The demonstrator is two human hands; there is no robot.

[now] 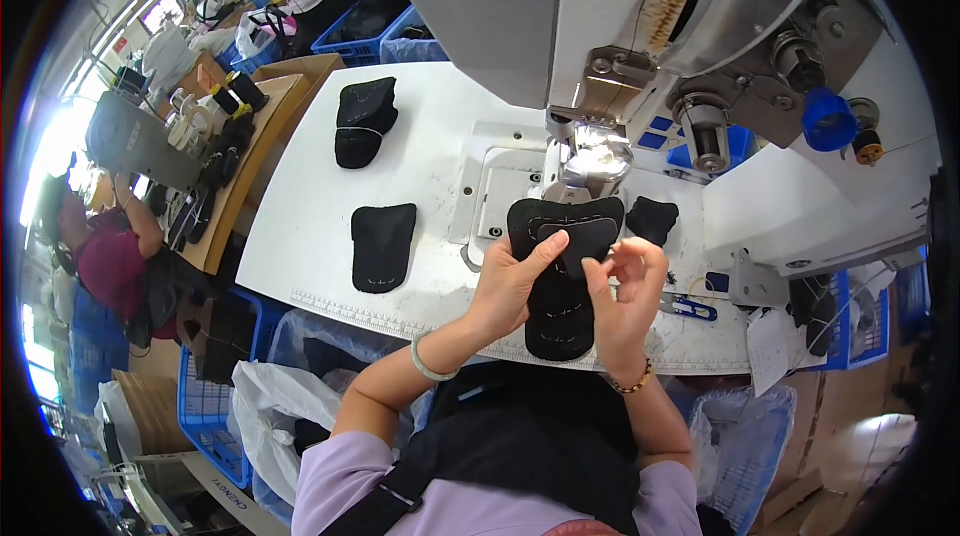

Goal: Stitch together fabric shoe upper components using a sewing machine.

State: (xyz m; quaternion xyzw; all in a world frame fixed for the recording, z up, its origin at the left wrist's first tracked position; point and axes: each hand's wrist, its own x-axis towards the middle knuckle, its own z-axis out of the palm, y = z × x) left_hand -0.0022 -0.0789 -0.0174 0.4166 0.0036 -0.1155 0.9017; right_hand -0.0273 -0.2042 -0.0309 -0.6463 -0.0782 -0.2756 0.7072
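Observation:
A long black fabric piece (558,301) with white stitch marks lies at the front of the white sewing table, just before the machine's needle area. On its upper part rests a smaller smooth black patch (590,234). My left hand (510,286) grips the fabric's left side, its thumb pressing the patch down. My right hand (630,301) is at the patch's right edge with thumb and fingertips drawn together. Whatever lies between those fingertips is too small to make out. A flat black fabric piece (383,248) and a banded black bundle (366,126) lie to the left.
The sewing machine head (590,76) hangs close beyond my hands. Blue-handled thread snips (690,308) and a small black fabric bundle (652,221) lie to the right. Lined blue baskets (740,446) stand below the white table (300,226). Other people work at the far left.

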